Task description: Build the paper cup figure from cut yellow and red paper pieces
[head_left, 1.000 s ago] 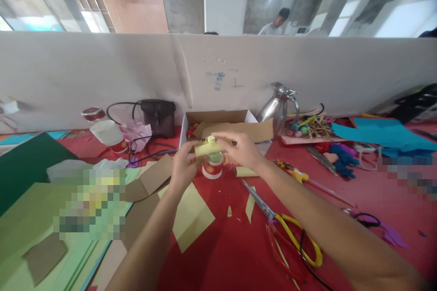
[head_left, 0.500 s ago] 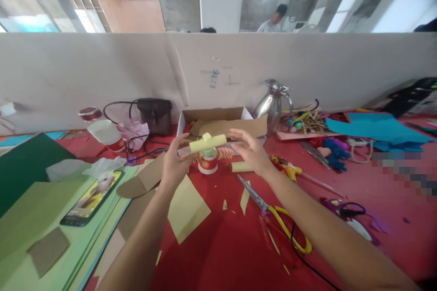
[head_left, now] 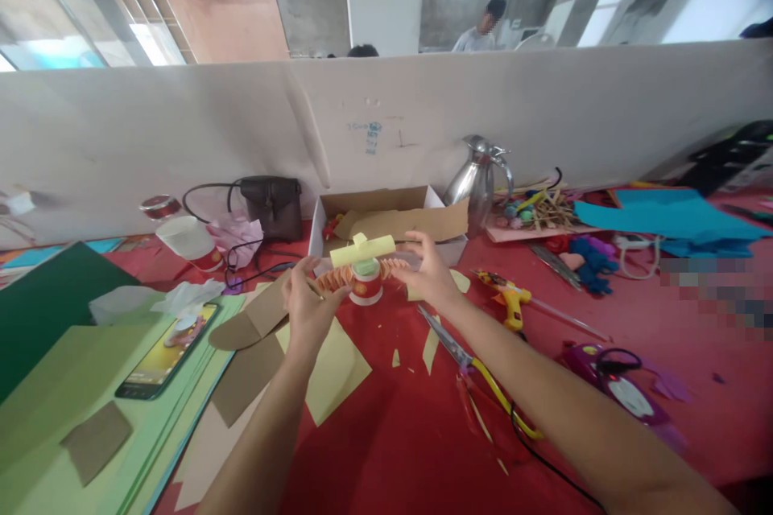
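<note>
A small red and white cup point(head_left: 366, 290) stands upright on the red table, with a rolled yellow paper tube point(head_left: 362, 250) lying across its green top. Folded orange paper strips point(head_left: 333, 279) stick out from both sides of the cup. My left hand point(head_left: 309, 302) is at the left strip, its thumb and fingers curled around the outer end. On the other side my right hand point(head_left: 430, 272) reaches toward the right strip, fingers bent; its contact with the strip is unclear. Another yellow paper piece point(head_left: 460, 282) lies partly behind my right hand.
Scissors point(head_left: 450, 338) and a yellow glue gun point(head_left: 513, 303) lie to the right. Green papers with a phone point(head_left: 166, 354) are at the left. A cardboard box point(head_left: 314, 237), a metal jug point(head_left: 474, 181) and a black bag point(head_left: 274, 205) stand behind.
Both hands have lowered from beside the yellow tube to the orange strips. My left fingers have closed in on the left strip. The view has shifted slightly.
</note>
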### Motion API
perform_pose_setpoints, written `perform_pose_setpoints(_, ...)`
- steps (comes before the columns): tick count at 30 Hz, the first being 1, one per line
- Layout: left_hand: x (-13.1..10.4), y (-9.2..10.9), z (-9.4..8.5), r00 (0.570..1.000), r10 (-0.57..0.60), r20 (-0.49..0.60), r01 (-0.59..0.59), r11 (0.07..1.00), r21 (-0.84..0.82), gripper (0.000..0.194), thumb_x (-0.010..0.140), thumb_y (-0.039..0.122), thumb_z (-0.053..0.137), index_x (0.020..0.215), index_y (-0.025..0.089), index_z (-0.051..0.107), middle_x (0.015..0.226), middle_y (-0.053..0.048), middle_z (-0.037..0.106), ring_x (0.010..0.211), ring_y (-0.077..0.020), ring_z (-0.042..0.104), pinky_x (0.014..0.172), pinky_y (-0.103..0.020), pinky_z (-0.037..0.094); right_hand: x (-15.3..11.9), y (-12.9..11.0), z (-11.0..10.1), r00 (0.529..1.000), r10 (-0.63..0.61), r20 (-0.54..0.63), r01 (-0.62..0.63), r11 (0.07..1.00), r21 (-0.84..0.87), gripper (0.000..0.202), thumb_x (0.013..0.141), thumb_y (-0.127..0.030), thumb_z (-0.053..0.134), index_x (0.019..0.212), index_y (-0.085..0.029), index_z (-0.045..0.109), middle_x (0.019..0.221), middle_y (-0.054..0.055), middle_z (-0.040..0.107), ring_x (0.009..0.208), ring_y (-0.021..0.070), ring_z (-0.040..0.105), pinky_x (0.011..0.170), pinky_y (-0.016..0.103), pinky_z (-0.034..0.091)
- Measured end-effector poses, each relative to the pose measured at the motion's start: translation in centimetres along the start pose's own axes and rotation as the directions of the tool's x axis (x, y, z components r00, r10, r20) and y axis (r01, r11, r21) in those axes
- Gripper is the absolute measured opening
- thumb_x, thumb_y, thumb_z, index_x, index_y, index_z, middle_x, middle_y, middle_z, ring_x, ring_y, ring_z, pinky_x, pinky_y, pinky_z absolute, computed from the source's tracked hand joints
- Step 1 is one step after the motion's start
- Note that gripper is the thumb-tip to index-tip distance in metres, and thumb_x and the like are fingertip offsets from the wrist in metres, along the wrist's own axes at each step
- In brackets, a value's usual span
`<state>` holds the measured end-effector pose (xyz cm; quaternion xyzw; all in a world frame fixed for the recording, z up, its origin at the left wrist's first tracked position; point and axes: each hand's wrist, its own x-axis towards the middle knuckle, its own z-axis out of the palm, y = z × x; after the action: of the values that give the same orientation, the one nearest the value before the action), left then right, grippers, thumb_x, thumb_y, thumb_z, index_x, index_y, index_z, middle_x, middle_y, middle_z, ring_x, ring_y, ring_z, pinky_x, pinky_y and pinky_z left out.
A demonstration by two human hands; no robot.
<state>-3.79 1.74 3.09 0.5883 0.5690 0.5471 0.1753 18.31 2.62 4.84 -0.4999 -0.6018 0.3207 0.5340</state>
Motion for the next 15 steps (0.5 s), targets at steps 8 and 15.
perform_pose_setpoints(8,-3.9,0.0,1.6,0.977,0.176,-0.124,-0.138,0.954,0.266,0.015,0.081,0.031,0.068,0.095,0.031,0.073,0.119,-0.008,0.059,0.116,-0.0327,0.044,0.105,-0.054,0.025,-2.0,0.8,2.8,0.969,-0.156,-0.193,0.088,0.943,-0.32,0.014,0.078,-0.032,0.073,0.091,-0.026,0.074,0.131,0.01,0.058,0.131,0.0361,0.04,0.109,0.059,0.029)
perform_pose_setpoints(15,-3.9,0.9,2.7,0.961,0.263,-0.084,-0.223,0.919,0.324,0.019,0.084,0.033,0.064,0.1,0.033,0.076,0.123,-0.009,0.059,0.123,-0.0369,0.037,0.106,-0.058,0.018,-2.5,0.6,3.6,0.968,-0.154,-0.196,0.072,0.925,-0.372,0.014,0.081,-0.033,0.071,0.093,-0.03,0.079,0.131,0.008,0.059,0.129,0.0364,0.039,0.106,0.059,0.03)
